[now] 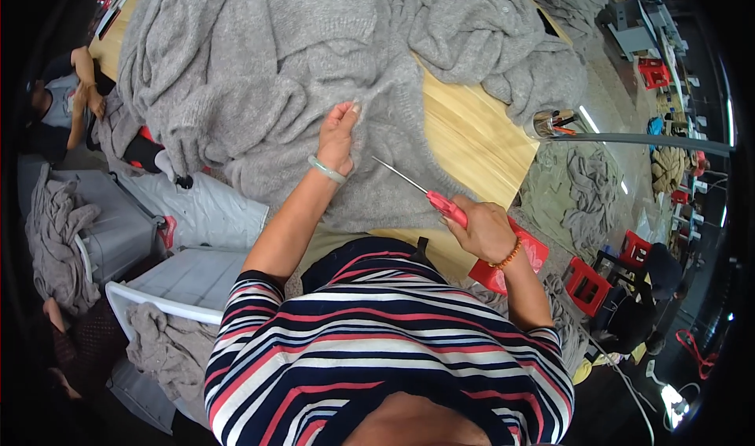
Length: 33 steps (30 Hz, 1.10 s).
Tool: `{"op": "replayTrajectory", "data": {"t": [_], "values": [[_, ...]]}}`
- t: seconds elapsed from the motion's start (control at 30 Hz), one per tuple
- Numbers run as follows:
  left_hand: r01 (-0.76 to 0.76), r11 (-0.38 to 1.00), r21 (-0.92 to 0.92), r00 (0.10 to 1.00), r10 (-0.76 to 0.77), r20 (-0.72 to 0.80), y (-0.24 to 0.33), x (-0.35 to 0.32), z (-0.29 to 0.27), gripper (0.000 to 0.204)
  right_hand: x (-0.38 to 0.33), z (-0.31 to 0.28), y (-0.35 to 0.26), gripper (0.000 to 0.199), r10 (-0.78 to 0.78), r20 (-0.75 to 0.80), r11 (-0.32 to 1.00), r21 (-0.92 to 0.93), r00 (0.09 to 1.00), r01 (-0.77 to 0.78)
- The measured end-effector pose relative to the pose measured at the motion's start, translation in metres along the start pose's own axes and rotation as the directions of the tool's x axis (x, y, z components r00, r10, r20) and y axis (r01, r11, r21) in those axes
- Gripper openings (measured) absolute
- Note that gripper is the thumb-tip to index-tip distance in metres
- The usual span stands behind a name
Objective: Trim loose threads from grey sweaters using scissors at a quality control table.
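Note:
My left hand (338,135), with a pale bangle at its wrist, is closed in a pinch at a fold of a grey knit garment (259,163). What lies between the fingertips is partly hidden. In my right hand (486,232) is a red-handled pointed tool (440,200) with a long, thin metal shaft. Its tip points up and left, over the knit and apart from my left hand. The shape of the very tip is too small to tell. Grey knitwear is heaped over much of the wooden table (464,123).
A cup of tools (544,125) stands at the table's right edge, near a grey bar. A red patterned item (523,257) lies beside my right wrist. Grey bins (169,277) with knitwear are on the left, where another person (67,104) sits. Red stools (586,285) stand at right.

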<state>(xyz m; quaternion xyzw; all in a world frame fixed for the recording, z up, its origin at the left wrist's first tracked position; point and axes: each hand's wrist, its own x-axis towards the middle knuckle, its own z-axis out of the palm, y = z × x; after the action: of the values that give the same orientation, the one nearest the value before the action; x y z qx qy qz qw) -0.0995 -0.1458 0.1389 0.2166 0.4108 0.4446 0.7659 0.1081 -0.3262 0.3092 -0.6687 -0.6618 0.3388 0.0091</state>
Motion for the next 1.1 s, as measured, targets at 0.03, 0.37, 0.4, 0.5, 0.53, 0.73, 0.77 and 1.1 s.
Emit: {"op": "replayTrajectory", "data": {"t": [0.03,0.37,0.4,0.5,0.53,0.73,0.77,1.1], "values": [[0.015,1.000,-0.003,1.000,-0.015,0.000,-0.003,0.003,0.007,0.012,-0.001,0.000,0.000,0.023,0.026,-0.022,1.000,-0.016,0.999,-0.026],[0.256,0.927,0.274,0.947,-0.297,0.120,-0.077,-0.007,-0.031,0.026,-0.015,0.040,0.032,0.019,0.191,-0.163,0.978,-0.059,0.968,-0.202],[0.263,0.924,0.276,0.945,-0.305,0.122,-0.086,-0.007,-0.040,0.026,-0.016,0.041,0.033,0.019,0.198,-0.161,0.976,-0.055,0.967,-0.210],[-0.214,0.675,0.706,0.963,0.022,0.270,-0.096,-0.014,-0.048,0.036,-0.017,0.046,0.034,0.018,0.209,-0.149,0.975,-0.047,0.967,-0.218],[-0.347,0.480,0.806,0.931,0.074,0.356,-0.087,-0.019,-0.039,0.042,-0.017,0.048,0.036,0.020,0.215,-0.139,0.973,-0.057,0.967,-0.225],[-0.504,-0.321,0.802,0.807,0.156,0.570,-0.046,-0.062,-0.020,0.060,-0.022,0.058,0.041,0.022,0.223,-0.106,0.973,-0.040,0.969,-0.228],[-0.470,-0.318,0.823,0.811,0.211,0.545,-0.043,-0.066,-0.024,0.063,-0.022,0.059,0.041,0.022,0.228,-0.098,0.971,-0.047,0.969,-0.234],[-0.371,-0.157,0.915,0.887,0.233,0.399,-0.060,-0.059,-0.049,0.049,-0.013,0.070,0.037,0.020,0.169,-0.055,0.983,-0.065,0.984,-0.173]]}}
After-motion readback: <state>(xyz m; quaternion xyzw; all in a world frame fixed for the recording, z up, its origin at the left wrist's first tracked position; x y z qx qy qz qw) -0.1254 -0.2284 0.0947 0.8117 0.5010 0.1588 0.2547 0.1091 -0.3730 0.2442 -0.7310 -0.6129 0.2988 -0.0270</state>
